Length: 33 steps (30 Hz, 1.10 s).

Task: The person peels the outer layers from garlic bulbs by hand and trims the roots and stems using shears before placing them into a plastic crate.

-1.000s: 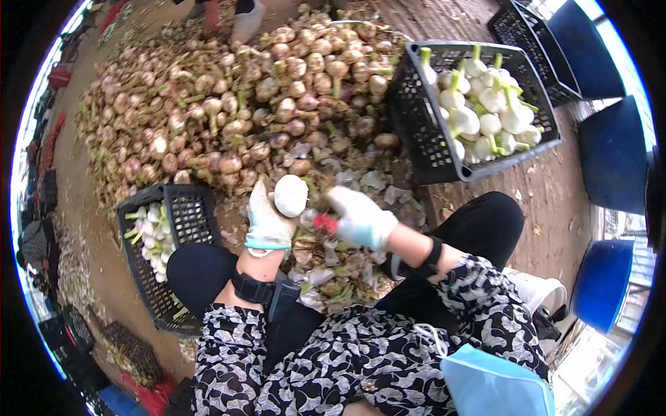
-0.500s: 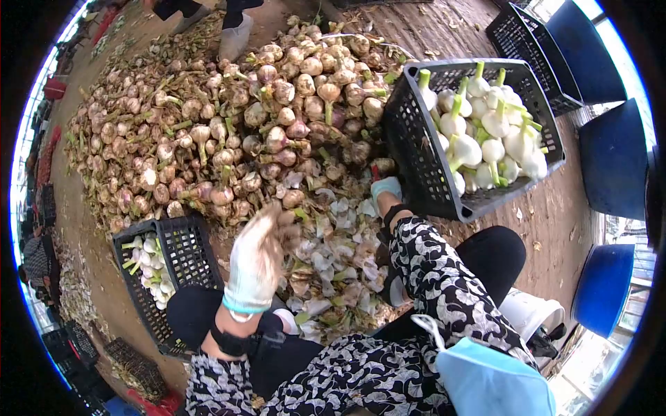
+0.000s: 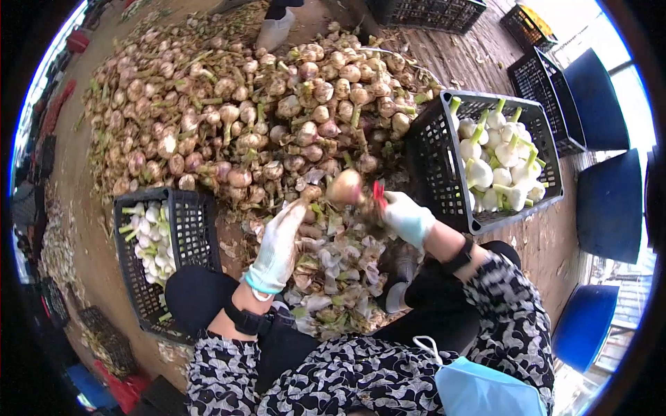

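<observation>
My left hand (image 3: 281, 239), in a pale, soiled work glove, reaches up over the peelings with its fingers stretched out. Its fingertips are close to the left side of a garlic bulb (image 3: 345, 187). That bulb is whitish with a purple patch, smeared by motion, and its stem end points toward my right hand (image 3: 407, 216). The gloved right hand is closed around a small red tool (image 3: 379, 195), whose working end is blurred beside the stem. Loose garlic skins (image 3: 340, 267) lie below both hands. A big heap of unpeeled garlic (image 3: 229, 118) spreads beyond them.
A black crate (image 3: 444, 180) of cleaned white garlic stands at right, tilted toward me. Another crate (image 3: 198, 236) with smaller white bulbs sits by my left knee. Blue tubs (image 3: 610, 201) line the right side. A person's boot (image 3: 275, 31) shows behind the heap.
My right hand has come back from the heap's edge beside the right crate, with a garlic bulb now at the red tool. My left hand has shifted slightly, its fingers less blurred. The view has shifted.
</observation>
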### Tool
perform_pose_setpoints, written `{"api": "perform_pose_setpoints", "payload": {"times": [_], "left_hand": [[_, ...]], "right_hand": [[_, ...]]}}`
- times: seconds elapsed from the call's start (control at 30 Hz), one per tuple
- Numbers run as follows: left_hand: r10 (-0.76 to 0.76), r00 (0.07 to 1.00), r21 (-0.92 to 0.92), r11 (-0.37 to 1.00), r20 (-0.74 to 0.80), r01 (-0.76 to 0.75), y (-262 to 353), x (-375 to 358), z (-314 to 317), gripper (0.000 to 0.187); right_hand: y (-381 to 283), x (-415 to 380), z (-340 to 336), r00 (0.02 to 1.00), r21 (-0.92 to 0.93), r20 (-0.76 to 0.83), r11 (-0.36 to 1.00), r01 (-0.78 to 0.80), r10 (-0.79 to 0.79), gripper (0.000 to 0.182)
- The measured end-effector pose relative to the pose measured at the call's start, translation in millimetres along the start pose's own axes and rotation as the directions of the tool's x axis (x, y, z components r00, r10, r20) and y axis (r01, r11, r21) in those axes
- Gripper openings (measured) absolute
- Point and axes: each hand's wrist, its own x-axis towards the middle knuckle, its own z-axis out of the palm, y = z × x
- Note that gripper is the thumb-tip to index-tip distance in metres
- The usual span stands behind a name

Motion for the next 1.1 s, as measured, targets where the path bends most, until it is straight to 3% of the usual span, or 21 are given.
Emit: {"api": "perform_pose_setpoints", "payload": {"times": [0.03,0.07,0.1,0.13,0.27,0.33,0.37,0.4,0.43,0.47,0.5,0.53,0.6,0.63,0.73,0.87,0.9,0.93,1.0,1.03,1.1], "left_hand": [[-0.099,0.983,-0.157,0.980,0.152,0.123,12.8,-4.6,3.4,0.050],[-0.167,0.933,-0.284,0.922,0.317,0.262,19.5,-9.9,7.0,0.054],[-0.169,0.946,-0.329,0.908,0.278,0.259,13.8,-11.4,15.9,0.057],[-0.269,0.857,-0.387,0.804,0.441,0.451,14.0,-15.5,18.2,0.053],[-0.105,0.875,-0.471,0.809,0.472,0.351,9.1,-26.8,27.0,0.051],[0.060,0.979,-0.492,0.870,0.194,0.044,14.9,-27.1,34.2,0.057],[0.132,0.981,-0.315,0.946,0.145,-0.080,20.3,-26.4,34.6,0.066],[0.136,0.980,-0.311,0.947,0.149,-0.084,21.4,-26.2,33.7,0.066],[0.404,0.910,0.113,0.904,0.094,-0.413,21.3,-25.9,32.1,0.070],[0.634,0.757,0.511,0.603,0.160,-0.613,21.6,-25.8,31.2,0.075],[0.658,0.737,0.516,0.582,0.156,-0.629,25.8,-29.3,35.6,0.082],[0.658,0.736,0.515,0.581,0.158,-0.630,24.3,-29.4,37.1,0.082],[0.645,0.760,0.461,0.651,0.082,-0.603,18.9,-27.4,39.5,0.086],[0.655,0.750,0.397,0.667,0.090,-0.630,18.3,-26.3,38.0,0.086],[0.702,0.702,0.467,0.585,0.119,-0.663,26.5,-25.8,37.6,0.086],[0.658,0.749,0.478,0.635,0.079,-0.607,25.3,-25.7,41.0,0.088],[0.677,0.729,0.462,0.616,0.104,-0.638,25.3,-25.1,39.4,0.088],[0.696,0.707,0.445,0.596,0.129,-0.668,25.5,-24.3,37.6,0.090],[0.691,0.707,0.436,0.595,0.151,-0.675,24.6,-22.4,35.5,0.090],[0.698,0.699,0.445,0.583,0.154,-0.680,25.4,-22.7,35.8,0.090],[0.702,0.694,0.454,0.573,0.158,-0.683,27.2,-25.7,37.1,0.089]], "right_hand": [[-18.5,-33.6,5.4,0.975,-0.251,-0.018,0.945,0.211,-0.222,0.035],[-25.8,-56.0,9.1,0.901,-0.479,0.019,0.788,0.388,-0.432,0.035],[-19.9,-62.2,11.8,0.653,-0.611,0.052,0.493,0.619,-0.756,0.038],[-17.8,-66.4,13.4,0.653,-0.610,0.054,0.493,0.621,-0.756,0.038],[-24.9,-85.2,24.6,0.574,-0.520,-0.045,0.510,0.685,-0.818,0.035],[-12.2,-75.1,32.4,0.666,0.105,-0.162,0.658,0.746,-0.729,0.030],[-1.6,-66.3,32.0,0.935,0.701,0.032,0.675,0.231,-0.354,0.029],[0.6,-61.3,45.3,0.977,0.607,-0.125,0.766,0.211,-0.171,0.032],[4.9,-54.5,54.9,0.928,0.505,-0.217,0.779,0.371,-0.301,0.032],[8.7,-47.7,62.2,0.854,0.385,-0.292,0.764,0.518,-0.431,0.032],[7.8,-44.8,67.9,0.839,0.511,-0.301,0.666,0.543,-0.453,0.030],[5.7,-42.5,69.9,0.839,0.511,-0.303,0.665,0.544,-0.453,0.030],[-1.7,-37.7,70.6,0.821,0.379,-0.288,0.729,0.570,-0.492,0.030],[-3.9,-35.4,72.8,0.777,0.369,-0.342,0.685,0.628,-0.528,0.030],[-12.8,-41.7,70.4,0.827,0.344,-0.321,0.757,0.556,-0.462,0.029],[2.4,-18.6,60.6,0.837,0.520,-0.198,0.669,0.531,-0.510,0.029],[-7.3,-27.6,63.2,0.765,0.447,-0.215,0.635,0.630,-0.607,0.030],[-10.0,-31.0,61.0,0.765,0.448,-0.217,0.634,0.630,-0.606,0.030],[-9.5,-35.0,54.1,0.777,0.207,-0.174,0.749,0.629,-0.605,0.039],[-7.6,-35.0,52.1,0.779,0.210,-0.177,0.750,0.628,-0.602,0.039],[-4.8,-34.9,49.4,0.679,0.358,-0.151,0.600,0.715,-0.719,0.053]]}}
